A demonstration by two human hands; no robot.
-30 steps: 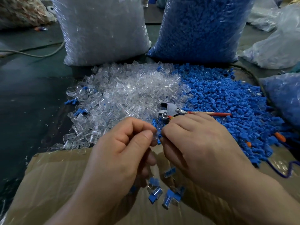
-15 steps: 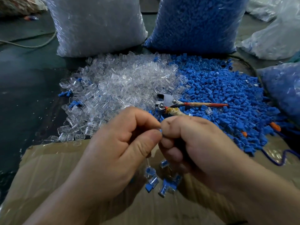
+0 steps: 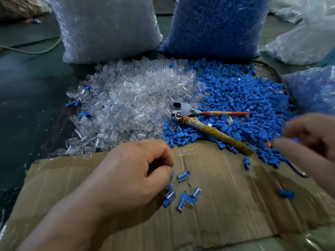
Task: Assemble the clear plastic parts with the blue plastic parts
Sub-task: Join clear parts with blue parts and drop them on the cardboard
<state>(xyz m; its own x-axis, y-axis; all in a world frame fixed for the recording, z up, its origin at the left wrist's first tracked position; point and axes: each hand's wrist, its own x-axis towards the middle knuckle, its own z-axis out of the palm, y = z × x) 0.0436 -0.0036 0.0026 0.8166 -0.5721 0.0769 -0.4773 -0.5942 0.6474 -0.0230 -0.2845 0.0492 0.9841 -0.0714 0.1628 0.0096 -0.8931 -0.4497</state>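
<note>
Our two hands have come apart. Half a second ago they met at the centre, fingertips pressed together over one piece. Now the left hand [image 3: 145, 171] has dropped low onto the flattened brown cardboard sheet [image 3: 226, 214], and the right hand [image 3: 308, 140] has swung out to the right, over the near edge of the loose heap of small blue plastic parts [image 3: 244, 102].

The left hand's fingers are curled inward, with a sliver of blue at their tips. We cannot tell whether they pinch that piece or it simply lies on the cardboard beside them. Just beside those fingertips sit the few small assembled clear-and-blue pieces [image 3: 184, 198], grouped on the cardboard.

The right hand is blurred by motion. Thumb and fingers look somewhat apart, with a bluish smear between them, and we cannot tell whether it has hold of anything.

We judge that one join is finished and its piece is being laid with the others, while the right hand goes for a fresh blue part. The heap of small clear plastic parts [image 3: 134, 105] lies beyond the left hand, touching the blue heap. The metal pliers with one red and one tape-wrapped handle [image 3: 184, 111] rest across the seam between the heaps, untouched.
</note>
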